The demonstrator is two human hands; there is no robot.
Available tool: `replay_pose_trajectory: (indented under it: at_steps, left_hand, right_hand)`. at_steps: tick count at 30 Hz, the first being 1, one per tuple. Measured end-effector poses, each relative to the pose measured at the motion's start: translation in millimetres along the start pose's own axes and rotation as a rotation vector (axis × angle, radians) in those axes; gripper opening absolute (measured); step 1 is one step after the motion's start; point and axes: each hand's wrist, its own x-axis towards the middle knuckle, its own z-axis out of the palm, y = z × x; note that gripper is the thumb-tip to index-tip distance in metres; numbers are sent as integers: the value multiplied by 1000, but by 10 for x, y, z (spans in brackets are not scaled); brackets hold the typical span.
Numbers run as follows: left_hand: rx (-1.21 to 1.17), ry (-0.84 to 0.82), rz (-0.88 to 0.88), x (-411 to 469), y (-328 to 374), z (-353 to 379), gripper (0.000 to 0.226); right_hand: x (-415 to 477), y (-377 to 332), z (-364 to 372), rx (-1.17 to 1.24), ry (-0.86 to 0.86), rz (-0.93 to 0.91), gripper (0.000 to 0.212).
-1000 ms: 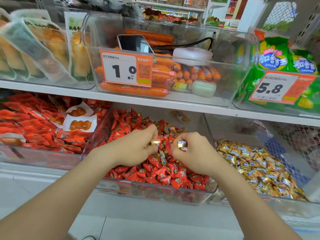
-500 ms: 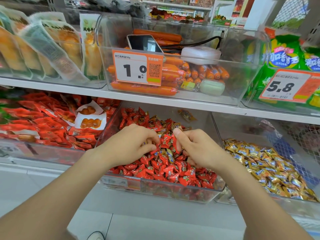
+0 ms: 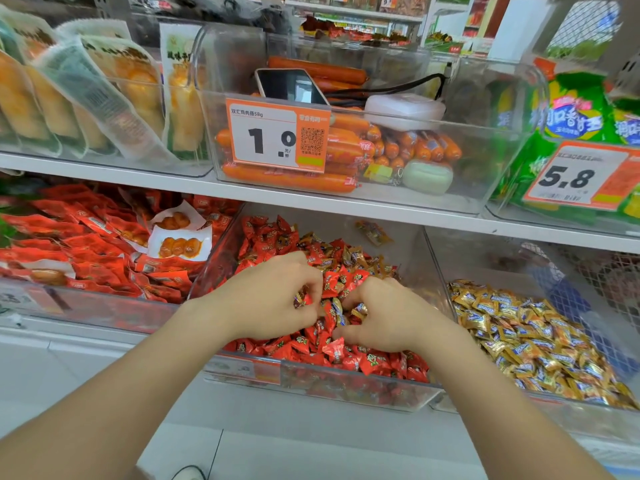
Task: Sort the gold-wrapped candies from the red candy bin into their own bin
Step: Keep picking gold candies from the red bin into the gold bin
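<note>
Head view: sorting in clear red-candy bin [image 3: 346,380]; left hand [image 3: 273,299] grip pinches a wrapped candy [image 3: 300,300], right hand [image 3: 388,317] grip unclear; next, probably move gold-wrapped candies [image 3: 337,308] rightward.

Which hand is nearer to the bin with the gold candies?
Right. The right hand digs in the red candy bin, close to the gold bin; the left hand lies farther left.

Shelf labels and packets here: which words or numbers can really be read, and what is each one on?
"双汇鸡肉肠58g": orange price tag on the sausage bin.
"1.0": the same tag, in big digits.
"5.8": right price tag, in front of the green packets.
Blurred, not surely readable: the brand lettering on the green packets.
Too small to read: the candy wrappers and the small print by the orange tag's QR code.
</note>
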Motion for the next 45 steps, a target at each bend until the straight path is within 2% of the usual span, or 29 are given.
replay_pose_trajectory:
  at_steps: [4,7,11,15,17,21,23,25,27,29,33,37,40,43,45]
  left_hand:
    - [-137,87,-28,3,32,-71,14]
    - [-202,63,-77,2,32,-80,14]
    - [-244,80,-116,20,25,-85,19]
    - [-232,57,-106,41,78,-102,15]
    - [-215,79,-110,61,80,-99,10]
    - [-265,152,-209,98,44,-71,30]
    - [-225,188,-225,133,20,-23,48]
    - [-188,217,-209,169,2,13,59]
    - [-138,181,-180,193,-20,30,53]
    - [-9,101,-150,211,-22,51,38]
    - [208,56,-148,304,38,112,25]
    - [338,12,-161,423,164,146,42]
    - [432,-42,-197,476,238,191,44]
    - [435,-34,-220,495,279,219,19]
    - [382,-8,-216,468,246,226,7]
  right_hand:
    - [32,40,-7,89,81,5,20]
    - [-57,82,-110,226,119,58,36]
    - [-92,115,-132,290,334,120,46]
    - [-50,81,-92,220,256,29,23]
    - [-11,78,-38,176,230,6,23]
    - [74,26,48,47,218,20,19]
    - [130,-7,103,-83,239,30,32]
    - [180,-46,141,-114,235,54,38]
    - [218,-73,143,-83,230,77,31]
    - [224,-47,97,12,214,95,13]
    - [94,104,-117,173,210,153,13]
    - [-65,203,-193,274,257,125,20]
    - [-74,217,-150,311,336,105,25]
    - [-40,237,-125,383,355,65,7]
    - [-16,247,-113,414,360,55,14]
